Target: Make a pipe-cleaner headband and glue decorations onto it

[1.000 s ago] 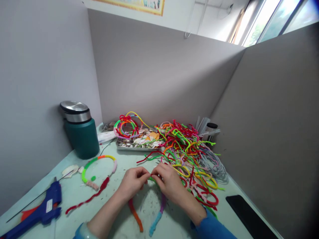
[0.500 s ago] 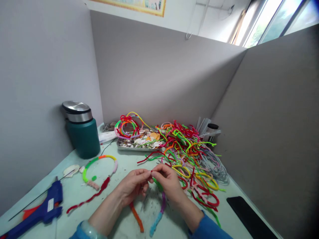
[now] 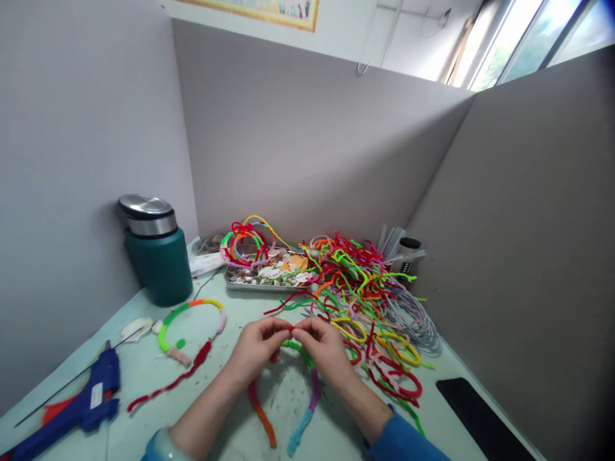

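Observation:
My left hand (image 3: 257, 349) and my right hand (image 3: 325, 347) meet fingertip to fingertip over the pale green table (image 3: 225, 320). Both pinch the top of a hoop wrapped in fuzzy pipe cleaner (image 3: 302, 397), where a red bit shows between the fingers. The hoop arches down toward me, orange on its left leg, green, purple and light blue on its right leg. A second wrapped hoop (image 3: 192, 314), green, orange, yellow and pink with a red tail, lies to the left of my hands.
A tangled heap of coloured pipe cleaners (image 3: 365, 288) and bare grey hoops (image 3: 413, 317) lies at right. A metal tray of shells (image 3: 269, 276) sits behind, a green flask (image 3: 156, 253) at left, a blue glue gun (image 3: 77, 403) near left, a black phone (image 3: 475, 416) near right.
My hands have shifted slightly and drawn close again at the hoop's top; the fingertips keep working the red piece there. Nothing else has moved.

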`<state>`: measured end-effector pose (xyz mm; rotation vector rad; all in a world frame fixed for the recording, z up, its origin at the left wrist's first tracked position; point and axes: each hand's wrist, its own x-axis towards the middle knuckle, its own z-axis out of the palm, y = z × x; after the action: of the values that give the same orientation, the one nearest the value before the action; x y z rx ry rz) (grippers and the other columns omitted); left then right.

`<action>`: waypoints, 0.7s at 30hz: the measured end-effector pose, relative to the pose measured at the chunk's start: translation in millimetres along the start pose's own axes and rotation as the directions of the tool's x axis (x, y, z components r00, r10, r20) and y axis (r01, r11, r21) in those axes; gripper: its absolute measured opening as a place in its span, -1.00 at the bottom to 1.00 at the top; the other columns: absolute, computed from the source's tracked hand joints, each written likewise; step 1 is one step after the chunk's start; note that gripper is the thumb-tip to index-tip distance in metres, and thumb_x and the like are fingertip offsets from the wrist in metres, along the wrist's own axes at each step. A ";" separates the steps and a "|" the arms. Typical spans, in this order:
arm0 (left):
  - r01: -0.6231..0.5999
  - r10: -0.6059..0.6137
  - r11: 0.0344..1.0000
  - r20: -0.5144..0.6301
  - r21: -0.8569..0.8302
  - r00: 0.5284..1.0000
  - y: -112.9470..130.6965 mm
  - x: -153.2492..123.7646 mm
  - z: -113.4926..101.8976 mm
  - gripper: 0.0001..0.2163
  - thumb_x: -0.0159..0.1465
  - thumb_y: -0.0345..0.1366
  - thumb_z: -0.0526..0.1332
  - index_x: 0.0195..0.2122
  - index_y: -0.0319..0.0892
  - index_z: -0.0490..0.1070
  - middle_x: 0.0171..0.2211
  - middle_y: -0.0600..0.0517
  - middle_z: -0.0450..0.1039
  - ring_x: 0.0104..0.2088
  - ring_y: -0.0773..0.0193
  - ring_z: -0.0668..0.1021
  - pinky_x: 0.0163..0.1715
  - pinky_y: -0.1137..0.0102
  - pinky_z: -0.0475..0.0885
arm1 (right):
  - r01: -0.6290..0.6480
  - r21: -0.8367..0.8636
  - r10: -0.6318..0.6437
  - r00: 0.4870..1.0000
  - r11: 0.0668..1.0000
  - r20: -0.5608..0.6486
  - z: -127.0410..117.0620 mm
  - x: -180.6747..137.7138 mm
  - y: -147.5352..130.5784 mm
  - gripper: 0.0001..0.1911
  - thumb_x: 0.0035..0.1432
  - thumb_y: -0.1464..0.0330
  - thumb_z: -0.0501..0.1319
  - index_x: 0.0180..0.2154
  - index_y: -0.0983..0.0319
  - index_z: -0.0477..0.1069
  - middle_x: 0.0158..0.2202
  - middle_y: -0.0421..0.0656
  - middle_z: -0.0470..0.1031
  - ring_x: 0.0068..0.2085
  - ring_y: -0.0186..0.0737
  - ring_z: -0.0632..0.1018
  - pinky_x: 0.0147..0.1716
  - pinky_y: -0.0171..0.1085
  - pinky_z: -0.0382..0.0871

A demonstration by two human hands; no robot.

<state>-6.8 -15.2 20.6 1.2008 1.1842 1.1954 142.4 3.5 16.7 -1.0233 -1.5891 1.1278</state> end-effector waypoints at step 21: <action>0.017 -0.016 0.999 -0.024 0.040 1.000 -0.5 -3.2 3.1 -0.78 0.05 -0.18 0.24 -0.49 -0.27 0.45 -0.67 0.15 0.32 -0.73 0.45 0.32 -0.70 0.51 0.19 | -0.015 -0.022 0.015 1.000 1.000 -0.015 1.7 -1.9 -1.8 -0.79 0.00 0.25 0.24 -0.49 0.28 0.42 -0.52 -0.19 0.44 -0.44 -0.26 0.41 -0.43 -0.32 0.24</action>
<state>-3.7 -18.4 20.2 1.2075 1.2387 1.1818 141.0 0.9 17.8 -1.0570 -1.5879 1.1125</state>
